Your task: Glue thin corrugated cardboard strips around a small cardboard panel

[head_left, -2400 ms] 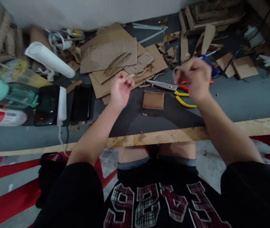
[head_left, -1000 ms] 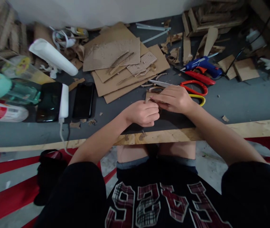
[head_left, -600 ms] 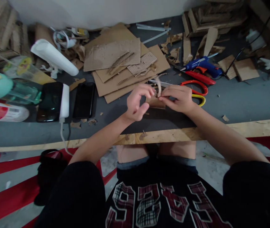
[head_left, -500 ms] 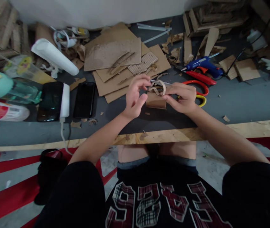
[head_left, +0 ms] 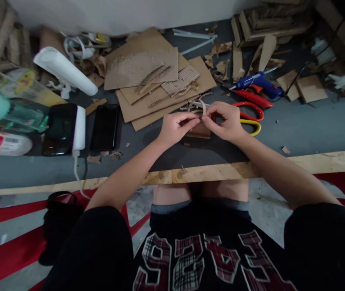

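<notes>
A thin cardboard strip (head_left: pixel 203 107), bent into a curve, is held between both hands above the dark tabletop. My left hand (head_left: pixel 178 127) pinches its lower part between thumb and fingertips. Close against those fingertips, my right hand (head_left: pixel 225 121) is closed on the same strip. Beneath the hands lies a small cardboard piece (head_left: pixel 199 131), partly hidden by them. Scissors with a red and a yellow handle loop (head_left: pixel 253 127) rest just right of my right hand, their blades partly covered by it.
Stacked cardboard sheets (head_left: pixel 142 68) lie behind the hands. A blue glue gun (head_left: pixel 259 83) and red-handled tool (head_left: pixel 254 98) are at back right. To the left are a black phone (head_left: pixel 104 127), a power bank (head_left: pixel 79 128) with a cable, and bottles (head_left: pixel 4 141).
My left hand has closed from spread fingers into a pinch on the strip. My right hand has moved slightly left, and the strip has turned.
</notes>
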Motion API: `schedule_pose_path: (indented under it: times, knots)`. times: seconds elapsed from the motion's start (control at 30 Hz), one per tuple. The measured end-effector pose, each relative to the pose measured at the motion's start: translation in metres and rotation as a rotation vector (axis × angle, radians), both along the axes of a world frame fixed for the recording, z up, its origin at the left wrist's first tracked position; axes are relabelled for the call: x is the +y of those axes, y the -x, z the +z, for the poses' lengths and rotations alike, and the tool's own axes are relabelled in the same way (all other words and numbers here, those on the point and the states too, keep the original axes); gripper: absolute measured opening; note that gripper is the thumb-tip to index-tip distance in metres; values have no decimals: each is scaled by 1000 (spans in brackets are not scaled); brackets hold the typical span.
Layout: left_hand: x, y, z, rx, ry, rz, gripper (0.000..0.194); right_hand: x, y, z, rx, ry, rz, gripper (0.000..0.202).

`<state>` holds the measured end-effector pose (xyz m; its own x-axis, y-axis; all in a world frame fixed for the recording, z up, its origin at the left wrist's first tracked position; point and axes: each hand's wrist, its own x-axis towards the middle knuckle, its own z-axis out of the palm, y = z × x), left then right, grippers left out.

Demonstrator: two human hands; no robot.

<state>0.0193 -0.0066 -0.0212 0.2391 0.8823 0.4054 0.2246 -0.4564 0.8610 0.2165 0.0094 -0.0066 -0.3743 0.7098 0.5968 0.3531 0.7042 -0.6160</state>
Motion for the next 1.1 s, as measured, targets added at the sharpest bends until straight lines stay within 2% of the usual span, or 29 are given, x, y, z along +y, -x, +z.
schedule_pose_path:
  times: [0.07, 0.17, 0.27, 0.37, 0.47, 0.53, 0.6, 0.67, 0.77, 0.83, 0.93, 1.1]
  knots:
    - [4, 3, 2, -18, 33, 45, 41, 1, -1, -2, -21, 5, -51, 31]
    - [12, 8, 0, -128, 76, 176, 50, 7, -5, -4, -40, 54, -215, 32]
    - [22, 13, -8, -184, 89, 272, 52, 16, -12, -7, -73, 99, -380, 34]
    - [32, 20, -20, -195, 58, 335, 50, 22, -17, -9, -74, 103, -484, 37]
    - [50, 36, -27, -331, 24, 438, 54, 23, -18, -8, -124, 103, -490, 42]
    - [68, 55, -30, -352, 6, 513, 59, 21, -17, -8, -175, 90, -470, 38]
    - [87, 79, -33, -266, 12, 535, 62, 20, -17, -7, -205, 65, -447, 31]
    - [105, 102, -38, -162, 51, 491, 62, 18, -17, -6, -237, 32, -425, 25]
    - [120, 128, -47, 17, -26, 422, 58, 17, -15, -5, -338, 27, -393, 20]
    - [122, 135, -51, 88, -121, 425, 51, 15, -14, -1, -416, 85, -392, 20]
    - [118, 134, -50, 159, -215, 499, 40, 12, -13, 6, -522, 195, -417, 22]
    - [106, 126, -39, 237, -188, 589, 35, 10, -15, 16, -629, 266, -377, 24]
